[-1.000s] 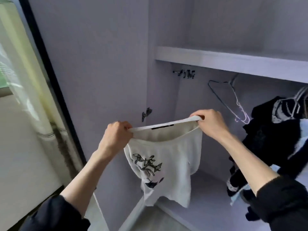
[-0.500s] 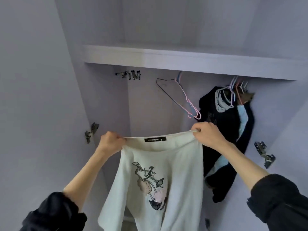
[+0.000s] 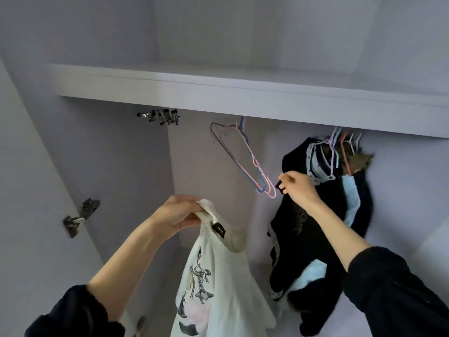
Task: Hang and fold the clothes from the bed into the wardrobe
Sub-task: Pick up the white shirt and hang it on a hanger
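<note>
Inside the open wardrobe (image 3: 102, 147), under its shelf (image 3: 243, 91):

Item one, white top (image 3: 218, 288) with a printed figure, hanging limp at 6 o'clock. Left hand (image 3: 179, 212) grips its neckline bunched in curled fingers; a black label shows just below the grip.

Item two, empty wire hangers (image 3: 245, 161), pink and blue, hanging tilted at 12 o'clock.

Item three, dark clothes (image 3: 315, 244) with pale blue parts, hanging on more hangers at 2 o'clock. Right hand (image 3: 300, 188), fingers curled, pinches a dark edge of these clothes, just beside the low tip of the empty hangers.

Item four, metal hinges (image 3: 81, 216) at 9 o'clock on the side panel.
</note>
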A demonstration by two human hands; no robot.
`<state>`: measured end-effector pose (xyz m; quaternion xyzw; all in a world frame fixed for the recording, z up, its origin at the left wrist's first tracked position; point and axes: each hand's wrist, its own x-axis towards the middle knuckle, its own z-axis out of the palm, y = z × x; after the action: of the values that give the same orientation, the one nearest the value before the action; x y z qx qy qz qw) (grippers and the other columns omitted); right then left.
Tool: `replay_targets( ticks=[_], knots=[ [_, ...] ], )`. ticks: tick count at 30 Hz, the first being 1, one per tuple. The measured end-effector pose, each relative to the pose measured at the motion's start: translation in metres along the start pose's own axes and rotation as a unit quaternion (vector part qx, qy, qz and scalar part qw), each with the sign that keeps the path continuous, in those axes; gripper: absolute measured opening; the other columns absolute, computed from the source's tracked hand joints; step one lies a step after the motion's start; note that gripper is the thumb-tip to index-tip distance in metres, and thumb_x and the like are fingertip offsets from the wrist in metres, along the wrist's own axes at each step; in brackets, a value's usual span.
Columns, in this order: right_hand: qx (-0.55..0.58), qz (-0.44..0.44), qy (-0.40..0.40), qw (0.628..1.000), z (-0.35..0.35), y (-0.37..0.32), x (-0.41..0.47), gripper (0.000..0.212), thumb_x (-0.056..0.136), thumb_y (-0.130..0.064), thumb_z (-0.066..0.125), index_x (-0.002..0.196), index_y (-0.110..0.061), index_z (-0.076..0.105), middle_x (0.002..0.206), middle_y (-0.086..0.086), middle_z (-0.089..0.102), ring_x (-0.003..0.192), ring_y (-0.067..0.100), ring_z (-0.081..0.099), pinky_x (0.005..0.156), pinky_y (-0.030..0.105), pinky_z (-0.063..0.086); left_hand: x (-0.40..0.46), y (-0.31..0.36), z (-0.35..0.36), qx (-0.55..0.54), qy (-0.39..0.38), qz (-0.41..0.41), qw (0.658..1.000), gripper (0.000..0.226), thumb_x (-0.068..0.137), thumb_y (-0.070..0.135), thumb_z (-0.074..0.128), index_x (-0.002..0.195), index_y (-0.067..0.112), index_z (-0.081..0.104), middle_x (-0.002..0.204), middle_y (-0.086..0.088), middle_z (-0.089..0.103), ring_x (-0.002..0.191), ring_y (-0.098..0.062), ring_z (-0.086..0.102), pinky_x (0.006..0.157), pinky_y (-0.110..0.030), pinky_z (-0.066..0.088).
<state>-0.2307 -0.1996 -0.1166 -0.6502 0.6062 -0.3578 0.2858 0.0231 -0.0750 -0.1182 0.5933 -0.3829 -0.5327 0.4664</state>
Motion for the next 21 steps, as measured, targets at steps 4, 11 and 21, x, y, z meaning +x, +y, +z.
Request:
replay_targets(
  ticks=[4, 11, 21],
  knots=[
    [-0.039, 0.051, -0.060, 0.996, 0.019, -0.007, 0.041, 0.038, 0.101, -0.024, 0.034, 0.115, 0.003, 0.056, 0.123, 0.021, 0.057, 0.110, 0.034, 0.054, 0.091, 0.035, 0.041, 0.013, 0.003, 0.003, 0.017, 0.027, 0.007, 0.999, 0.023, 0.086, -0.012, 0.047, 0.084, -0.002, 0.067, 0.076, -0.013, 0.068, 0.067, -0.017, 0.068, 0.061, -0.023, 0.057],
    [0.183, 0.135, -0.165, 0.960, 0.044, -0.020, 0.071, 0.019, 0.097, -0.017, 0.049, 0.082, -0.011, 0.058, 0.075, 0.004, 0.055, 0.062, 0.013, 0.051, 0.060, 0.026, 0.044, 0.026, 0.007, -0.010, 0.017, 0.089, 0.010, 0.996, 0.024, 0.086, -0.012, 0.048, 0.081, 0.001, 0.067, 0.073, -0.010, 0.070, 0.065, -0.014, 0.069, 0.059, -0.022, 0.056],
    [0.111, 0.016, -0.060, 0.992, 0.053, -0.020, 0.076, 0.028, 0.099, -0.009, 0.032, 0.091, -0.013, 0.059, 0.081, 0.000, 0.049, 0.060, 0.011, 0.042, 0.048, 0.021, 0.037, 0.029, 0.007, -0.009, 0.030, 0.078, 0.013, 0.996, 0.027, 0.087, -0.013, 0.046, 0.081, 0.001, 0.068, 0.068, -0.006, 0.071, 0.065, -0.012, 0.069, 0.058, -0.021, 0.055]
  ],
)
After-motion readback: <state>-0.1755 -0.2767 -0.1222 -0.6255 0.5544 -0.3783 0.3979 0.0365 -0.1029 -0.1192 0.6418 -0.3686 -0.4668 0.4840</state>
